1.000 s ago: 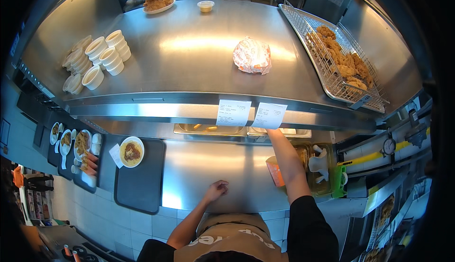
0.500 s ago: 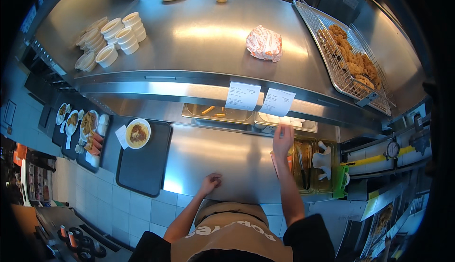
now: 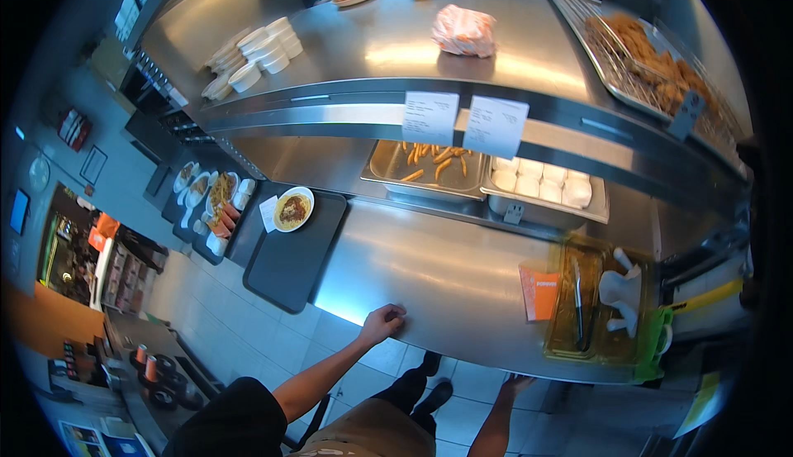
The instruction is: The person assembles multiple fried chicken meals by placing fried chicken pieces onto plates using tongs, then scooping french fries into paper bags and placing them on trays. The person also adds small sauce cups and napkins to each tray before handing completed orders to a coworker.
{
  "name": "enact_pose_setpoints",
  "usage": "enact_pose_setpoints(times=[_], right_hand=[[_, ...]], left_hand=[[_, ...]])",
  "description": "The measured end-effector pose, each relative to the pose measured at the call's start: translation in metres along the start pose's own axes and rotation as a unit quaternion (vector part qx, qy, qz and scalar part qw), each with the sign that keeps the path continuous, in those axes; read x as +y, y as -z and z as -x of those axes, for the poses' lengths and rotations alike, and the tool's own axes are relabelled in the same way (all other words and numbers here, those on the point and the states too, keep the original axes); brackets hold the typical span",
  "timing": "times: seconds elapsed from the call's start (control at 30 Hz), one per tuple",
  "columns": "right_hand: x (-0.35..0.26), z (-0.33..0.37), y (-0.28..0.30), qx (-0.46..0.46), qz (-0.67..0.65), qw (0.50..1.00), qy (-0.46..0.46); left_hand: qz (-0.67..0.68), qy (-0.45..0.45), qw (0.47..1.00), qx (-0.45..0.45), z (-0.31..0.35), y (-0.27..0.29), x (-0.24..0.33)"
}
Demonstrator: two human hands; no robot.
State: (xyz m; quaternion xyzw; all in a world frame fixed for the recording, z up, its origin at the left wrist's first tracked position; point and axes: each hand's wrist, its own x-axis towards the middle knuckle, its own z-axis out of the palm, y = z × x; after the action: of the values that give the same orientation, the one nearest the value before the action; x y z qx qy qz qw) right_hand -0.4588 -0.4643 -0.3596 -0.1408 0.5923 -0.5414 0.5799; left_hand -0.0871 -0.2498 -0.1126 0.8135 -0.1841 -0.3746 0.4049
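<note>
My left hand (image 3: 383, 325) hovers over or rests on the front edge of the steel counter (image 3: 396, 250), its fingers curled in and nothing visible in them. Lower down, my right hand (image 3: 518, 383) is at the counter's front edge. Its fingers are partly hidden and blurred there. Between the hands and the shelf lies bare metal. An orange paper sleeve (image 3: 539, 293) lies above the right hand, beside an amber tray (image 3: 557, 337) that holds tongs (image 3: 579, 308) and a white scoop-like tool (image 3: 621, 292).
Left is a dark tray (image 3: 285, 283) with a bowl of food (image 3: 293, 210). Behind are a pan of fries (image 3: 442, 164) and a pan of white rounded items (image 3: 541, 184). Two paper slips (image 3: 496, 126) hang from the shelf, which bears a wrapped sandwich (image 3: 463, 30) and fried chicken (image 3: 644, 48).
My right hand has come down from the pan of white items to the counter's front edge. My left hand stays near that edge, still curled. The view has shifted and tilted.
</note>
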Motion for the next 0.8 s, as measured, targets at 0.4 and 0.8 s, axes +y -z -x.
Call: enact_pose_setpoints(times=[0.4,0.8], right_hand=[[0.026,-0.004,-0.061,-0.006,-0.012,0.988,0.154],[0.001,-0.064,-0.025,0.135,-0.021,0.970,0.203]], left_hand=[[-0.049,-0.207,0.968,-0.133,-0.012,-0.012,0.149],[-0.383,-0.449,0.750,-0.300,-0.036,-0.243,0.271]])
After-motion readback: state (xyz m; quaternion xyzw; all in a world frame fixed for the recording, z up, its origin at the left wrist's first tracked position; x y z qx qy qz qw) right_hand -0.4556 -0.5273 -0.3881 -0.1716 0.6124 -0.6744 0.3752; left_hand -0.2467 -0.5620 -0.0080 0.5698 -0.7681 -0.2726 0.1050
